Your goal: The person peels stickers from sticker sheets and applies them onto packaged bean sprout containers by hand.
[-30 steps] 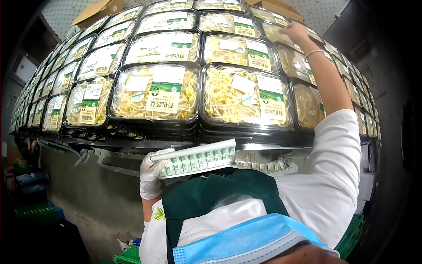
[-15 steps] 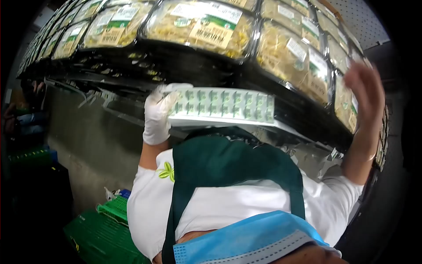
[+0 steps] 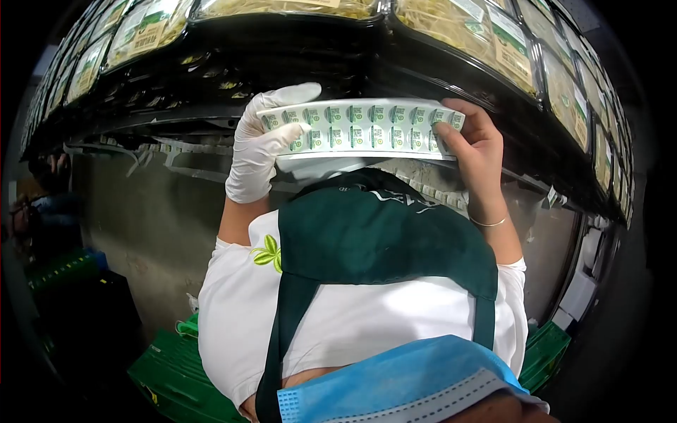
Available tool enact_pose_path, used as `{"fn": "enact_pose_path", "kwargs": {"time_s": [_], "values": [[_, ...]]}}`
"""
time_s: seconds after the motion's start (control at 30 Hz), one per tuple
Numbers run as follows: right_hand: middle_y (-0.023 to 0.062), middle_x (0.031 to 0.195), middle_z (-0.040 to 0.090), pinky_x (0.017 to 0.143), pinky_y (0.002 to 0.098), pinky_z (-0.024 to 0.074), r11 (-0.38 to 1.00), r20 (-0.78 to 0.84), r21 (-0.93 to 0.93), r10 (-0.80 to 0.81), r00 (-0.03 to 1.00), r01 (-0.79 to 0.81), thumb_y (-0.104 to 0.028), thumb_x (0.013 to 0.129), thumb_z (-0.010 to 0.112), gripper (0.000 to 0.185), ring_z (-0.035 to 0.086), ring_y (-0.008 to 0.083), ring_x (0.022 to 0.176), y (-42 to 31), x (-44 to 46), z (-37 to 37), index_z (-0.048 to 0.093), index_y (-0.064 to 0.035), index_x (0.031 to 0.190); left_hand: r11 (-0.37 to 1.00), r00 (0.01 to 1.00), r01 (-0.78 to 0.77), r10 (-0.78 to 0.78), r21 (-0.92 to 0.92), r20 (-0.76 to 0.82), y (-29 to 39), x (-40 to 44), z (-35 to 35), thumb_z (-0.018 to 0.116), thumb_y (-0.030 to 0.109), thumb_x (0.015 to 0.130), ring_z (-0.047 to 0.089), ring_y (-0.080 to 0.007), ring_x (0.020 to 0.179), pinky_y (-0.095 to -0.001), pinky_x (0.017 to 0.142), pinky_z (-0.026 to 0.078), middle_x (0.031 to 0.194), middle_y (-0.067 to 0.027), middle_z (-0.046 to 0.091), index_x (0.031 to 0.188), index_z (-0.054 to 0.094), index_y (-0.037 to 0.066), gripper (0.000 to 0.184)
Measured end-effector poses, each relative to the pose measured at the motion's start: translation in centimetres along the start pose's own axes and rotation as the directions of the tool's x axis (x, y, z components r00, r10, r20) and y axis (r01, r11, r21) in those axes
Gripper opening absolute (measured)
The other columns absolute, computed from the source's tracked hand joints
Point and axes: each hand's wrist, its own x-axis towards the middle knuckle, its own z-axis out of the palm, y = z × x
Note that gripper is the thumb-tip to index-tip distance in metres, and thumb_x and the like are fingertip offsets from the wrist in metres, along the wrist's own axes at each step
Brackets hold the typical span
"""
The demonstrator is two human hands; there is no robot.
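My left hand (image 3: 262,144), in a white glove, grips the left end of a sheet of labels (image 3: 367,128). Its thumb lies across the front, and the index finger is stretched along the top edge. The sheet is white, with two rows of small round green-and-white stickers. My right hand (image 3: 479,144) is bare and pinches the sheet's right end between thumb and fingers. Whether a single sticker is coming loose there cannot be made out. Just beyond the sheet are clear-lidded packs (image 3: 469,35) of pale sprouts with green-and-white labels.
Black stacked trays (image 3: 282,60) form a wall in front of me. Backing-paper strips (image 3: 190,148) hang below their edge. Green crates (image 3: 176,374) stand behind at lower left, with another crate (image 3: 546,352) at lower right. A person (image 3: 53,197) is partly visible at far left.
My right hand has come down from the packs at the right and taken hold of the sheet's right end. My left hand keeps its grip, and the packs sit higher in view.
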Motion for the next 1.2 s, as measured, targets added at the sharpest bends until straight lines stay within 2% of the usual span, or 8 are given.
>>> {"fn": "enact_pose_path", "kwargs": {"time_s": [0.23, 0.4, 0.53, 0.67, 0.73, 0.8, 0.93, 1.2], "values": [[-0.0039, 0.060, 0.049, 0.046, 0.0168, 0.0303, 0.989, -0.045, -0.143, 0.031, 0.998, -0.037, -0.006, 0.076, 0.059, 0.008, 0.039, 0.0011, 0.053, 0.5, -1.8, -2.4, 0.054, -0.0007, 0.072, 0.977, 0.988, 0.123, -0.138, 0.175, 0.075, -0.6, 1.0, -1.1, 0.059, 0.005, 0.068, 0.055, -0.0114, 0.059, -0.0215, 0.056, 0.043, 0.066, -0.0069, 0.059, 0.069, 0.059, -0.004, 0.008], [-0.0060, 0.054, 0.045, 0.041, 0.0174, 0.0252, 0.998, -0.077, 0.036, 0.048, 0.996, -0.045, -0.011, 0.078, 0.059, 0.019, 0.034, -0.0001, 0.047, -0.5, -3.4, -3.7, 0.051, -0.0034, 0.062, 0.998, 0.987, 0.013, -0.021, 0.055, 0.160, -1.8, 1.2, 1.3, 0.065, 0.010, 0.072, 0.058, -0.0141, 0.069, -0.0250, 0.066, 0.046, 0.076, -0.0099, 0.061, 0.079, 0.058, -0.002, 0.016], [-0.0050, 0.049, 0.041, 0.040, 0.0202, 0.0282, 0.976, -0.065, -0.202, 0.066, 0.996, -0.078, -0.017, 0.078, 0.060, 0.031, 0.034, 0.0018, 0.046, -1.3, -4.9, -6.3, 0.048, -0.0019, 0.054, 0.972, 0.959, 0.083, -0.138, 0.220, 0.247, -0.5, 1.7, 5.3, 0.058, 0.001, 0.074, 0.057, -0.0119, 0.070, -0.0222, 0.064, 0.044, 0.078, -0.0110, 0.061, 0.082, 0.059, -0.005, 0.010], [0.0033, 0.056, 0.051, 0.047, 0.0241, 0.0392, 0.731, -0.239, -0.681, -0.162, 0.957, -0.046, -0.017, 0.068, 0.068, 0.022, 0.047, 0.0102, 0.050, -3.7, -5.2, -7.1, 0.058, -0.0026, 0.082, 0.958, 0.936, 0.231, -0.266, 0.169, 0.230, -1.5, 2.9, 5.4, 0.057, -0.001, 0.074, 0.055, -0.0093, 0.063, -0.0203, 0.059, 0.043, 0.073, -0.0067, 0.060, 0.080, 0.060, -0.004, 0.008], [0.0058, 0.074, 0.053, 0.057, 0.0272, 0.0428, 0.391, 0.128, -0.856, -0.473, 0.872, 0.338, -0.013, 0.066, 0.068, 0.033, 0.051, 0.0165, 0.065, -5.2, -4.8, -6.4, 0.056, -0.0051, 0.095, 0.967, 0.927, 0.223, -0.250, 0.126, 0.279, -2.3, 3.1, 5.1, 0.063, 0.002, 0.072, 0.054, -0.0078, 0.062, -0.0195, 0.058, 0.043, 0.072, -0.0042, 0.061, 0.081, 0.061, -0.002, 0.010], [0.0070, 0.088, 0.051, 0.066, 0.0302, 0.0429, 0.362, 0.255, -0.839, -0.398, 0.881, 0.406, -0.010, 0.066, 0.065, 0.036, 0.050, 0.0219, 0.079, -5.8, -4.6, -4.6, 0.053, -0.0068, 0.100, 0.971, 0.913, 0.184, -0.225, 0.150, 0.339, -2.5, 3.2, 5.4, 0.058, 0.000, 0.074, 0.061, -0.0186, 0.075, -0.0280, 0.067, 0.051, 0.090, -0.0198, 0.060, 0.088, 0.057, -0.009, 0.018], [0.0028, 0.079, 0.049, 0.054, 0.0286, 0.0448, 0.151, 0.386, -0.876, -0.348, 0.855, 0.457, -0.006, 0.068, 0.059, 0.025, 0.049, 0.0193, 0.071, -4.7, -3.4, -4.3, 0.053, -0.0081, 0.092, 0.960, 0.908, 0.245, -0.276, 0.134, 0.316, -1.9, 3.0, 6.1, 0.063, 0.002, 0.072, 0.055, -0.0067, 0.064, -0.0187, 0.058, 0.044, 0.075, -0.0062, 0.062, 0.081, 0.062, -0.001, 0.010], [0.0007, 0.069, 0.045, 0.044, 0.0237, 0.0381, -0.122, 0.537, -0.831, -0.430, 0.726, 0.543, -0.011, 0.061, 0.052, 0.019, 0.046, 0.0152, 0.062, -4.8, -2.1, -3.5, 0.053, -0.0105, 0.080, 0.934, 0.906, 0.355, -0.352, 0.029, 0.234, -1.7, 3.0, 5.6, 0.060, 0.002, 0.074, 0.056, -0.0084, 0.066, -0.0194, 0.061, 0.045, 0.080, -0.0082, 0.063, 0.087, 0.062, -0.003, 0.014]]}}
